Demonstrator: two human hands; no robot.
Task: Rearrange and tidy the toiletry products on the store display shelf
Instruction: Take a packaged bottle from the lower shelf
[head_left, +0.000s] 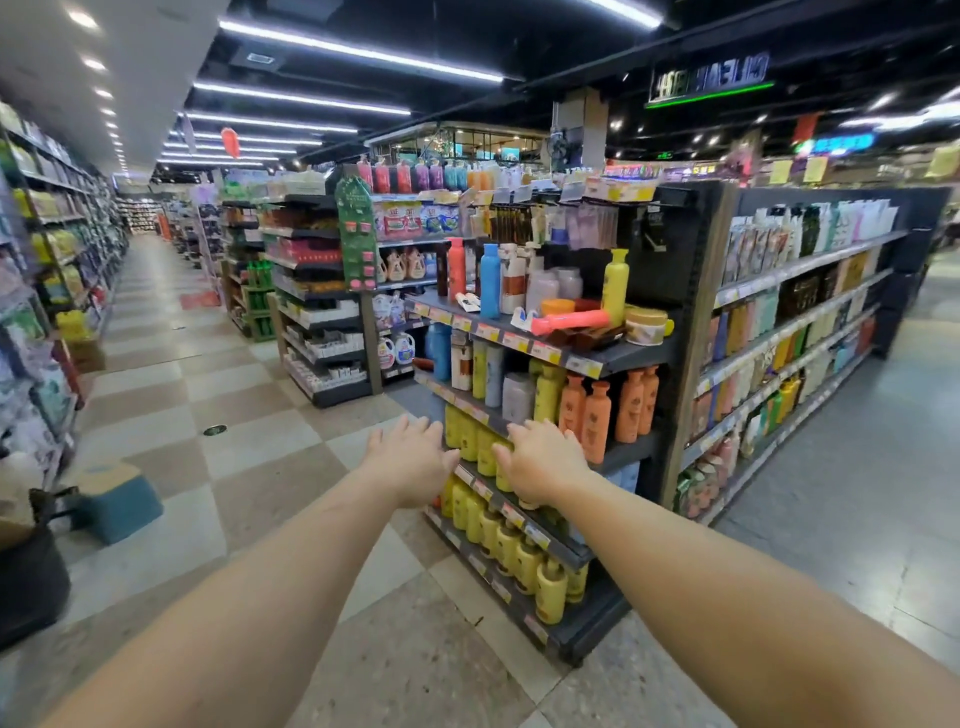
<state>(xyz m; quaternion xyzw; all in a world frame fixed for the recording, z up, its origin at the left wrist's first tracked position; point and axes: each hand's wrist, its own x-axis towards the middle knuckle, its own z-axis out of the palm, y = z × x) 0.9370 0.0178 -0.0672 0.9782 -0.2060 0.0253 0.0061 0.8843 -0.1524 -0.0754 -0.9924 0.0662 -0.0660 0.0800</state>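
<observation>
Hands extended toward end-cap display shelf (618, 358), seen from the backs. Left hand (410, 460): fingers straight and spread, holding nothing, in front of the shelf's left corner. Right hand (543, 462): fingers relaxed and spread, in front of the yellow bottles (470, 441) on the third tier; contact with them cannot be confirmed, as the palm side is hidden.

Top tier: cluttered. Blue bottle (490, 280), red-orange bottle (456, 267) and yellow bottle (616, 286) upright; pink bottle (571, 321) lying on its side near the front edge, beside a squat jar (645, 325). Small items beneath the pink bottle too jumbled to identify.

Second tier: orange bottles (597, 421) upright at right, mixed bottles at left. Lower tiers: rows of yellow pump bottles (519, 558), partly covered by the right forearm.

Price labels unreadable. Blue step stool (122, 499) on the floor at left; dark bag (26, 577) cut off by the left edge.
</observation>
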